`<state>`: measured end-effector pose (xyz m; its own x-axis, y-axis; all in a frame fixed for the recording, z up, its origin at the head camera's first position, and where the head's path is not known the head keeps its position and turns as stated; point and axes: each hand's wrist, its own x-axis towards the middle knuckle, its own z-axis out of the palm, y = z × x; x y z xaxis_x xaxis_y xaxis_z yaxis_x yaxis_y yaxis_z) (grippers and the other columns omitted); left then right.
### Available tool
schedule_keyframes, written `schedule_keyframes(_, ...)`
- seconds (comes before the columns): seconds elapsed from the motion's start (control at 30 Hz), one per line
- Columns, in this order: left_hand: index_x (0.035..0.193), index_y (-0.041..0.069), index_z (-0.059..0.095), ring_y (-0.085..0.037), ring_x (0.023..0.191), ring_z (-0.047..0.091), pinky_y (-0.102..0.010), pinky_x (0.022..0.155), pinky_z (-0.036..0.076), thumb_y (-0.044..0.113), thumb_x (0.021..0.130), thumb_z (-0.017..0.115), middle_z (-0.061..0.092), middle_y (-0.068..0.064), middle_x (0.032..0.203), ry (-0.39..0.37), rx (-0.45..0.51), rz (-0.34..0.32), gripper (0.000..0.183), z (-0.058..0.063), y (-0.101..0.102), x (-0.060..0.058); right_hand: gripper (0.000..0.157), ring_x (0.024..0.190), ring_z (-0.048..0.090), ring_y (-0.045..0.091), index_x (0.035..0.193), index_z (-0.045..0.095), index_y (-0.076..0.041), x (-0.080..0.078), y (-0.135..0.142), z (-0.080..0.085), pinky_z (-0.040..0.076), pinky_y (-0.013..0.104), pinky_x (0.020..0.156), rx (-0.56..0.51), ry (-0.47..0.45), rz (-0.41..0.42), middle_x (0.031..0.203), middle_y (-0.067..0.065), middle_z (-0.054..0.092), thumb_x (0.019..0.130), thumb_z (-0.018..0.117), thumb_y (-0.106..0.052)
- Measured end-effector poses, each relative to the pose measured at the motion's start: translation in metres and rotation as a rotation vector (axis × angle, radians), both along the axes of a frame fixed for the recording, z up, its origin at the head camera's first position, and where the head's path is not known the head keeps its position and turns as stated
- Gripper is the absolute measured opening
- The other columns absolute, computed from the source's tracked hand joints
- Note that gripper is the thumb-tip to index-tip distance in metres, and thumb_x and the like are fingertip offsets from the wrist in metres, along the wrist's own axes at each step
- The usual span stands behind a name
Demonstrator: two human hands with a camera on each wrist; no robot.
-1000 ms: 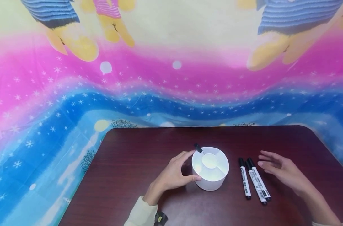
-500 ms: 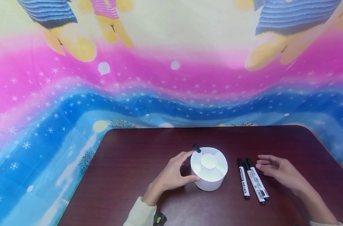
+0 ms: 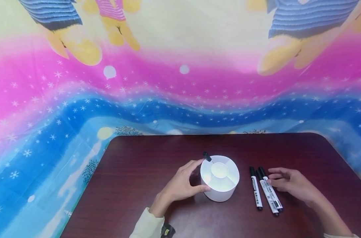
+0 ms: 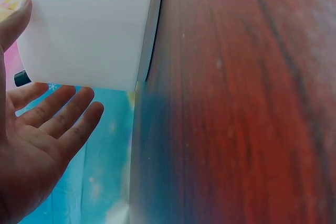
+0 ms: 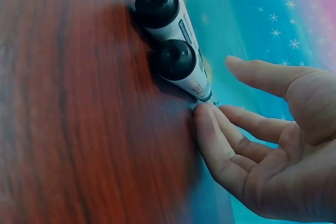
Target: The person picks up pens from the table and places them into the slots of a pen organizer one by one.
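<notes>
A round white pen holder [image 3: 220,195] with divided compartments stands upright on the table. One black-ended marker [image 3: 207,156] sits in its far left compartment, tip sticking above the rim. My left hand [image 3: 181,183] holds the holder from the left, thumb on the near wall and forefinger at the far rim; the other fingers [image 4: 79,106] spread beside it. To the right lie three black-and-white markers, one apart [image 3: 257,195] and two side by side [image 3: 269,195]. My right hand [image 3: 293,185] hovers at the rightmost marker's side, fingers extended, thumb apart, holding nothing.
The dark red wooden table [image 3: 144,158] has a rounded far edge. Behind it hangs a colourful cloth [image 3: 168,86] in pink and blue. A small black object [image 3: 168,230] shows beside the left sleeve [image 3: 147,223].
My right hand has shifted left and slightly nearer me, its fingertips now overlapping the rightmost marker in the head view. The left hand and the pen holder stay in place.
</notes>
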<state>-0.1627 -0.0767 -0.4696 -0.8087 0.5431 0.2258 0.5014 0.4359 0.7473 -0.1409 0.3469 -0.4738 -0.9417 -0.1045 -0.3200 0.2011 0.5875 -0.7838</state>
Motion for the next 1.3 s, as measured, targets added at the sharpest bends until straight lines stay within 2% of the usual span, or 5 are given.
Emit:
schedule_keyframes(0.2, 0.163, 0.026, 0.046, -0.012, 0.127, 0.064, -0.032, 0.109, 0.057, 0.045, 0.084, 0.092, 0.065, 0.005, 0.144, -0.002, -0.004, 0.006, 0.093, 0.0, 0.0, 0.001, 0.074, 0.104, 0.074, 0.021, 0.152, 0.045, 0.015, 0.001, -0.005, -0.001, 0.065, 0.036, 0.08, 0.013, -0.008, -0.006, 0.127, 0.025, 0.071, 0.101, 0.077, -0.027)
schedule_keyframes(0.57, 0.162, 0.025, 0.047, -0.013, 0.129, 0.063, -0.032, 0.11, 0.056, 0.045, 0.084, 0.092, 0.064, 0.004, 0.147, -0.014, -0.01, 0.01, 0.092, 0.0, 0.001, 0.001, 0.061, 0.093, 0.076, 0.019, 0.142, 0.056, 0.014, 0.002, -0.011, -0.002, 0.066, 0.036, 0.077, 0.077, 0.013, -0.042, 0.112, 0.016, 0.077, 0.096, 0.081, -0.016)
schedule_keyframes(0.8, 0.163, 0.027, 0.047, -0.013, 0.128, 0.063, -0.032, 0.11, 0.056, 0.046, 0.084, 0.091, 0.064, 0.005, 0.146, -0.016, -0.011, 0.009, 0.092, -0.001, 0.001, 0.0, 0.057, 0.093, 0.076, 0.018, 0.144, 0.052, 0.018, 0.005, -0.006, 0.003, 0.066, 0.034, 0.078, 0.035, 0.028, -0.013, 0.113, 0.022, 0.078, 0.098, 0.074, -0.007)
schedule_keyframes(1.17, 0.163, 0.027, 0.047, -0.013, 0.128, 0.064, -0.032, 0.109, 0.056, 0.045, 0.084, 0.092, 0.064, 0.004, 0.146, -0.012, -0.013, 0.009, 0.092, 0.0, 0.001, 0.0, 0.056, 0.101, 0.074, 0.023, 0.146, 0.052, 0.015, 0.004, -0.002, 0.01, 0.065, 0.034, 0.079, 0.073, 0.055, -0.003, 0.123, 0.027, 0.072, 0.102, 0.072, -0.013)
schedule_keyframes(1.3, 0.163, 0.026, 0.047, -0.013, 0.128, 0.064, -0.032, 0.109, 0.056, 0.045, 0.084, 0.092, 0.064, 0.004, 0.146, -0.013, -0.016, 0.009, 0.092, 0.0, 0.001, 0.0, 0.059, 0.104, 0.075, 0.026, 0.148, 0.047, 0.017, 0.005, -0.002, 0.012, 0.066, 0.037, 0.082, 0.01, 0.044, -0.007, 0.126, 0.03, 0.069, 0.102, 0.071, -0.011)
